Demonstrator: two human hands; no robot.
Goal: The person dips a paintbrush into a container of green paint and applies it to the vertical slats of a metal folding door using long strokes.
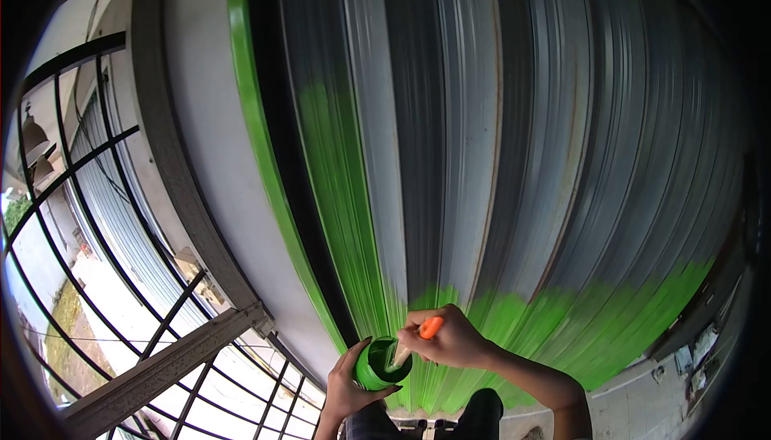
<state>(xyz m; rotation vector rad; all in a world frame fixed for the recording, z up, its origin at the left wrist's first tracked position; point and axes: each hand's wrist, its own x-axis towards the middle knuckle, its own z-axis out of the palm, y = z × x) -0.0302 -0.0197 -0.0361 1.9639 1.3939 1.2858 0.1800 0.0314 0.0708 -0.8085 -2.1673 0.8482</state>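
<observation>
My left hand (348, 392) wraps round a green paint container (371, 376) low in the view, with its open top facing me. In my right hand (454, 341) is a paintbrush (432, 327) with an orange handle end, its bristle end dipping inside the container. Wet-looking green coats the inner wall. Behind both hands stands a corrugated metal shutter (466, 159). Bright green paint (546, 319) covers its lower part, and one rib (333, 151) at the left is green much higher up. The upper ribs are bare grey.
A green strip (255, 127) runs up the shutter's left edge beside a pale wall (210, 95). At left, a window with black bars (72, 171) looks outdoors. My knees (482, 414) show at the bottom. Small items (697, 360) lie on the floor at right.
</observation>
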